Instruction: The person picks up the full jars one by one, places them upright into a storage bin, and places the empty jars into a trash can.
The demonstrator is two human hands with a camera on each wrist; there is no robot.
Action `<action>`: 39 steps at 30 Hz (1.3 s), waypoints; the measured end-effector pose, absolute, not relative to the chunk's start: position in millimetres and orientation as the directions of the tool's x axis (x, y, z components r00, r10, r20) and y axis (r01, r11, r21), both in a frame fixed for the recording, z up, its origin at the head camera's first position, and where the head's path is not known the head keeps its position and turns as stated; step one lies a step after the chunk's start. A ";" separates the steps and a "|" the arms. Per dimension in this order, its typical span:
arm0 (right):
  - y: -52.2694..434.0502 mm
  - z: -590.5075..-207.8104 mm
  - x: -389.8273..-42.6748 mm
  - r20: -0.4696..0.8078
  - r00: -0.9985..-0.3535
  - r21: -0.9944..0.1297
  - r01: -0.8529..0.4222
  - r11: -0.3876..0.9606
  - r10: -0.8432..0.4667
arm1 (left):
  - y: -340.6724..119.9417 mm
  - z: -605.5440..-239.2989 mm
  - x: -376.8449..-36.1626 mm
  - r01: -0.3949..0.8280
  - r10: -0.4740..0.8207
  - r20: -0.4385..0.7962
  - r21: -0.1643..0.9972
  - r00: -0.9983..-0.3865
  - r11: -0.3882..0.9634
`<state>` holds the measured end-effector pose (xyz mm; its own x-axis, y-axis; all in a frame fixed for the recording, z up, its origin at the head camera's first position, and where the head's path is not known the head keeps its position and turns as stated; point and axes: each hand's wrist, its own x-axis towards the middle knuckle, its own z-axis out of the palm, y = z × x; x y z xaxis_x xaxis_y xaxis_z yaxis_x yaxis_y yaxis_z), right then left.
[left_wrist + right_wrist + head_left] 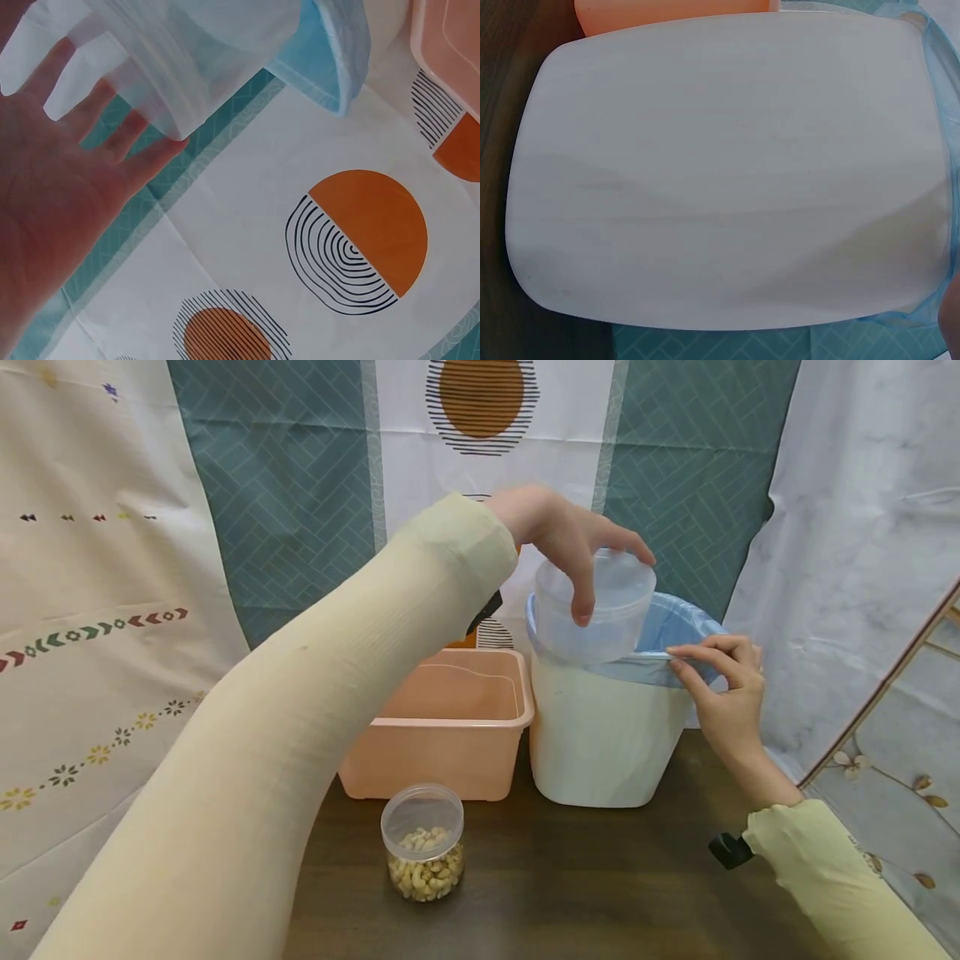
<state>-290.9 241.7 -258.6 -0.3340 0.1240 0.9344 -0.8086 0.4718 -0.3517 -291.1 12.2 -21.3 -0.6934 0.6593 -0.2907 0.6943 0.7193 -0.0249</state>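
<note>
Ur L hand (pixel 558 539) grips clear tub (pixel 600 610) over bin (pixel 600 735); R hand (pixel 723 693) pinches liner (pixel 675 618). Only head cam shows cashew jar (pixel 423 843).

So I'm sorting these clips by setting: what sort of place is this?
Probably a makeshift home tabletop set: patterned cloth backdrops hang behind a dark wooden table holding a lined white bin, a pink tub and a jar of cashews.

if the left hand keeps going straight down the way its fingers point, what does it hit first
Most likely the blue liner inside the white bin: the left hand holds the clear container right over the bin's mouth. How deep the bin goes is hidden.
</note>
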 end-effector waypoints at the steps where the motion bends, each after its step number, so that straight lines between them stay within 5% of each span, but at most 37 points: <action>1: 242.5 -259.2 -291.9 0.934 -0.333 -0.352 -0.807 0.474 0.126 | 12.5 -21.5 -291.9 0.699 0.667 -0.279 -0.020 -0.691 0.715; 26: 248.2 -262.0 -296.7 0.939 -0.322 -0.336 -0.798 0.500 0.119 | 9.5 -35.6 -326.6 0.683 0.686 -0.134 0.075 -0.716 0.727; 39: 235.7 -254.8 -281.2 0.944 -0.309 -0.324 -0.816 0.478 0.112 | 19.0 -64.7 -337.4 0.668 0.655 -0.222 0.023 -0.722 0.744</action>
<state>-281.2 235.7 -254.8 -0.3089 0.1120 0.9445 -0.8163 0.4785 -0.3237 -337.4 19.0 -64.7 -0.7220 0.6553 -0.2219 0.6681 0.7437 0.0225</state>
